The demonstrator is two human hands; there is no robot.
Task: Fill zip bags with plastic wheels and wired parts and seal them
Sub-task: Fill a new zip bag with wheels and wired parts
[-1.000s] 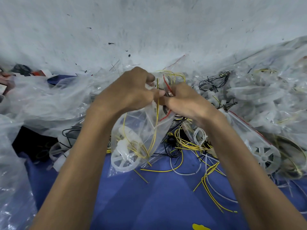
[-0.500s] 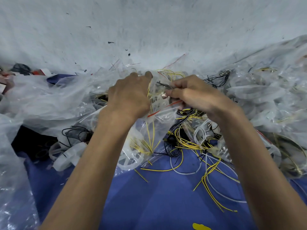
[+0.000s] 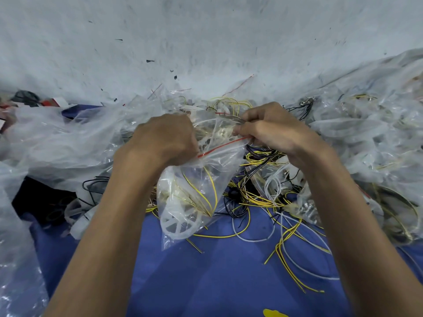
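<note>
A clear zip bag point(image 3: 201, 179) with a red seal strip point(image 3: 223, 146) hangs between my hands in the middle of the view. Inside it lie a white plastic wheel point(image 3: 178, 220) at the bottom and yellow wires point(image 3: 206, 193). My left hand point(image 3: 167, 138) pinches the left end of the bag's top. My right hand point(image 3: 272, 131) grips the right end of the top, with some wires bunched under its fingers. The strip runs slanted between the two hands; whether it is pressed closed along its length I cannot tell.
Loose yellow, white and black wires point(image 3: 263, 202) sprawl over the blue cloth point(image 3: 217, 277) below my right hand. Heaps of filled clear bags point(image 3: 370, 138) rise at the right, crumpled plastic point(image 3: 59, 143) at the left. A grey wall point(image 3: 206, 42) stands behind.
My hands moved apart along the top of the bag, left hand to the left, right hand to the right, so the red strip now stretches between them. The bag dropped slightly lower.
</note>
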